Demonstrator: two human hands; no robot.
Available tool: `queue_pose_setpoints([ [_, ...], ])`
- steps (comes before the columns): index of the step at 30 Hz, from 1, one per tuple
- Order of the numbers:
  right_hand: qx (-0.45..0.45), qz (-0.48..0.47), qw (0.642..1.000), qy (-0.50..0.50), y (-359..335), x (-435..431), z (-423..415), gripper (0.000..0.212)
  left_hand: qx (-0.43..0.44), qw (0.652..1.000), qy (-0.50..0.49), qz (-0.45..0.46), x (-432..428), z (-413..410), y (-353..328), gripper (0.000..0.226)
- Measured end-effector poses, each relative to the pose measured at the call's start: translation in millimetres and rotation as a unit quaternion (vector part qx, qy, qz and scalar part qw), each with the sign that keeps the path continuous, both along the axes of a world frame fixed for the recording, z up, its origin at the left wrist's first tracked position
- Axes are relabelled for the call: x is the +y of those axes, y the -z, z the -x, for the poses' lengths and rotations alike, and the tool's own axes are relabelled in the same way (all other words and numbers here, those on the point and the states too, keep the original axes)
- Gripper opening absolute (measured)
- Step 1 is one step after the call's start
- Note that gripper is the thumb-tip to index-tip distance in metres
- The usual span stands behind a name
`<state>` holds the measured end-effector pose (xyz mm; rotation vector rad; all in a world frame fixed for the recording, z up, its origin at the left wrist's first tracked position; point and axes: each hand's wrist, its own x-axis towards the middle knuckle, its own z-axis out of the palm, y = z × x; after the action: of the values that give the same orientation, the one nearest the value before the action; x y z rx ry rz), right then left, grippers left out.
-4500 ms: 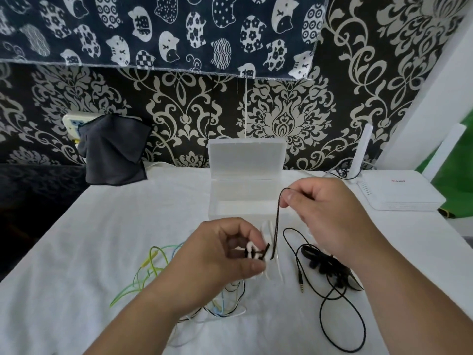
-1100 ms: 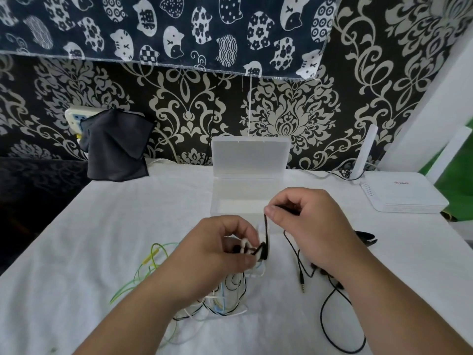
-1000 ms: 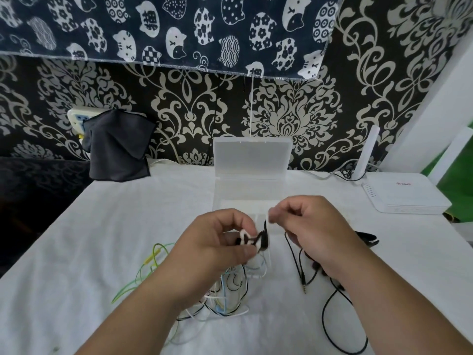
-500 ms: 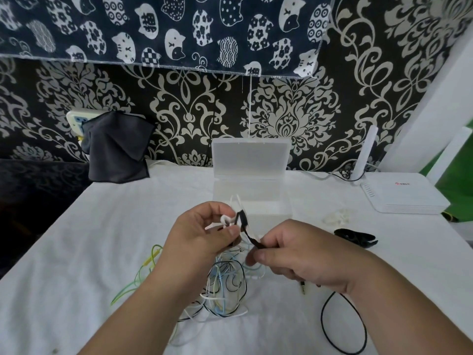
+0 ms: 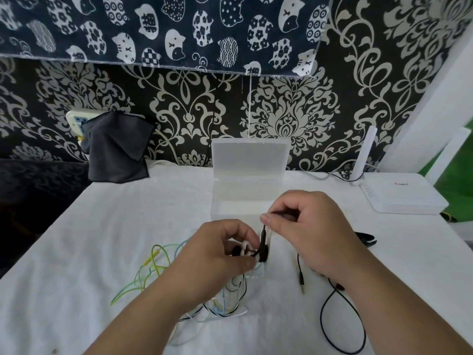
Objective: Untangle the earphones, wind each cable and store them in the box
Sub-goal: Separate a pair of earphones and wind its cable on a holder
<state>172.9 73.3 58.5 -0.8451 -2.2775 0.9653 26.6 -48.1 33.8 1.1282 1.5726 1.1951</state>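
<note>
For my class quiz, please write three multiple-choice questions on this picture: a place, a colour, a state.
1. Where is the white router? A) right of the clear box B) inside it C) on the floor
2. The earphone cable pinched by the right hand is: A) green B) white C) black
3. The box's lid is: A) shut B) open C) removed
1 A, it sits at the right of the table; 2 C, the strand it holds is black; 3 B, it stands upright.
</note>
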Motion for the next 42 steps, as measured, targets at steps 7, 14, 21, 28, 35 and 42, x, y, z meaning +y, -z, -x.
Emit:
queue_pose_setpoints([
  [7, 0.051, 0.158, 0.986, 0.03, 10.5, 5.6, 1.0, 0.027, -0.188, 0.98, 0.019, -0.063, 0.3, 1.1, -1.6, 0.023],
  [14, 0.058, 0.251, 0.966, 0.026, 16.2, 6.0, 5.5, 0.038, -0.262, 0.961, -0.006, -0.083, 0.5, -1.7, -2.3, 0.022],
  [21, -0.033, 0.307, 0.95, -0.035, 16.4, -6.9, 11.0, 0.044, -0.267, 0.958, -0.029, -0.1, 2.5, -5.5, 2.1, 0.023],
  [28, -0.116, 0.307, 0.94, -0.093, 15.4, -13.3, 11.2, 0.041, -0.327, 0.929, -0.127, -0.12, 6.3, 1.1, 5.1, 0.021],
  [35, -0.16, 0.269, 0.94, -0.132, 6.5, -8.3, 2.7, 0.039, -0.244, 0.942, -0.225, -0.053, 7.8, 10.0, 4.7, 0.022],
  [42, -0.105, 0.186, 0.959, -0.183, -12.7, -9.8, -2.6, 0.025, -0.015, 0.984, -0.172, -0.031, 6.9, 8.3, 10.6, 0.03],
])
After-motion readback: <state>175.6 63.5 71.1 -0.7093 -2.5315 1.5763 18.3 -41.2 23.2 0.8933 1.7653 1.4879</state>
